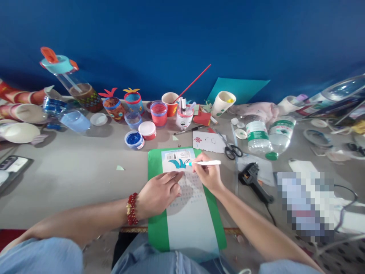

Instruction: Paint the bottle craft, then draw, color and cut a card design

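My right hand (207,177) is closed around a white marker (211,163), its light blue tip end at a teal leaf-shaped crown (177,164). Whether the crown is a cut-out or drawn is hard to tell. It lies near the top of a long white printed sheet (189,220), which rests on a green sheet (157,236). My left hand (161,192) lies palm down on the white sheet just below the crown, fingers stretched and slightly bent, with nothing visible in them. A red bead bracelet (132,208) circles that wrist.
Black scissors (233,151) and a glue gun (255,182) lie to the right, near plastic bottles (258,135). Behind the sheets stand a blue paint pot (134,139), a cup of pens (184,116) and decorated cups (113,108). A tumbler (82,95) leans at back left.
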A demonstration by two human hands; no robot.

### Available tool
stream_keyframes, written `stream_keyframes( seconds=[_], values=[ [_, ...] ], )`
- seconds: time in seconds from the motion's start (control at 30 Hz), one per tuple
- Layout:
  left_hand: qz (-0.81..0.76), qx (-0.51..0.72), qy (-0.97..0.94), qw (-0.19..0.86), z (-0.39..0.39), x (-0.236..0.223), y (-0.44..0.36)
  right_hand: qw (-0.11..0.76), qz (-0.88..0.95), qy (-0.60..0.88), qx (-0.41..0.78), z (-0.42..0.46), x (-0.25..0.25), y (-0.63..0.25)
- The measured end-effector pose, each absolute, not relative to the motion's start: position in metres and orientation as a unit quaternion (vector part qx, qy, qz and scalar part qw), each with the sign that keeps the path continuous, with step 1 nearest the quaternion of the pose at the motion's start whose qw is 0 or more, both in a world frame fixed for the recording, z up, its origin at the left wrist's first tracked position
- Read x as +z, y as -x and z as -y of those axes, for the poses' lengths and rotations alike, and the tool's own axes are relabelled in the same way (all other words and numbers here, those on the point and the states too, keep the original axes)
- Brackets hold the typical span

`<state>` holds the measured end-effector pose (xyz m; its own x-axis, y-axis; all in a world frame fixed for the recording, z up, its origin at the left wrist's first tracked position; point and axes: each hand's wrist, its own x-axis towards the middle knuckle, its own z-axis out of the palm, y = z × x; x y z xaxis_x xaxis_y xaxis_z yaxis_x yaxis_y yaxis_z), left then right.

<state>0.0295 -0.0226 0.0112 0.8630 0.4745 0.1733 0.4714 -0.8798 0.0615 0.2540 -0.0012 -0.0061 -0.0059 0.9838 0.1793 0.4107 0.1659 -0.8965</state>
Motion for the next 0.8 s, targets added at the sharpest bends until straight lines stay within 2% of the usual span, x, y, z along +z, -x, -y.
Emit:
stream_keyframes(
  seconds=[0.4, 0.8],
  values=[
    [-0.245, 0.098, -0.964, 0.012, 0.0222, 0.0139, -0.0306, 0.438, 0.629, 0.581, 0.273, 0.0022, -0.0039, -0.2539],
    [-0.244, 0.092, -0.965, 0.008, 0.0227, 0.0103, -0.0294, 0.432, 0.635, 0.572, 0.287, 0.0011, -0.0077, -0.2541]
  ],
)
